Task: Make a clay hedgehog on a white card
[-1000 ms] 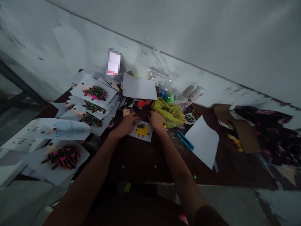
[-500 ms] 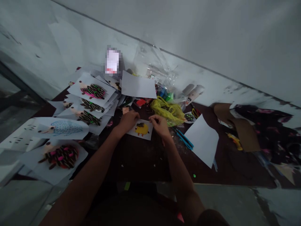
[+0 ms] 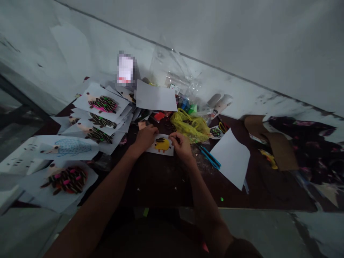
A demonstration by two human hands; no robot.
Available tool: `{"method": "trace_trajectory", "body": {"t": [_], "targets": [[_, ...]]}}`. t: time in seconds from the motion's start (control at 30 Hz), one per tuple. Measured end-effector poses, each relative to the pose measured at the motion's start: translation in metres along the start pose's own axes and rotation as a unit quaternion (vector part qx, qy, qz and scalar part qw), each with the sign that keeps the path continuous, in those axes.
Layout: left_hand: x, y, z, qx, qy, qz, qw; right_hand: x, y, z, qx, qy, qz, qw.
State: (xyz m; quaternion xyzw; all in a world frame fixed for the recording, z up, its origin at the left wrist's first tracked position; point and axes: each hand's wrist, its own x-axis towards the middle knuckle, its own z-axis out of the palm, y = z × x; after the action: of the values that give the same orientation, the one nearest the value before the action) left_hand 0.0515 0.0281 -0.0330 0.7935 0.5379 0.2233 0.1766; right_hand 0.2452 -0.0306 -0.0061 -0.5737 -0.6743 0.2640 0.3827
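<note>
A small white card lies on the dark table, bearing a yellow animal shape with dark strips on its top and orange feet. My left hand rests at the card's left edge, fingers bent together; whatever its fingertips grip is hidden. At the card's upper right corner, my right hand is closed in a pinch, and anything between its fingertips is too small to make out. Just behind my right hand sits a yellow plastic bag with dark pieces inside.
Sheets with hedgehog figures are piled at the left. Blue scissors and a white sheet lie to the right, with a yellow tool beyond. A lit phone leans against the wall.
The card has turned slightly, its right side now lying a little higher. My right hand stays pinched by its right edge. The whole view has shifted slightly.
</note>
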Motion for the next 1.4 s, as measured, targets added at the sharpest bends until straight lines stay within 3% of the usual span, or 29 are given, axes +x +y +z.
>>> {"method": "trace_trajectory", "body": {"t": [0.2, 0.8, 1.4], "targets": [[-0.003, -0.01, 0.003, -0.046, 0.002, 0.029, 0.999, -0.008, -0.004, 0.01, -0.095, -0.058, -0.075, 0.991], [-0.007, -0.014, -0.001, -0.123, 0.006, 0.035, 0.992, -0.009, -0.018, 0.017, -0.256, -0.116, -0.065, 0.958], [-0.006, -0.016, -0.003, -0.104, -0.021, 0.044, 0.993, -0.004, -0.023, 0.021, -0.344, -0.14, -0.065, 0.926]]}}
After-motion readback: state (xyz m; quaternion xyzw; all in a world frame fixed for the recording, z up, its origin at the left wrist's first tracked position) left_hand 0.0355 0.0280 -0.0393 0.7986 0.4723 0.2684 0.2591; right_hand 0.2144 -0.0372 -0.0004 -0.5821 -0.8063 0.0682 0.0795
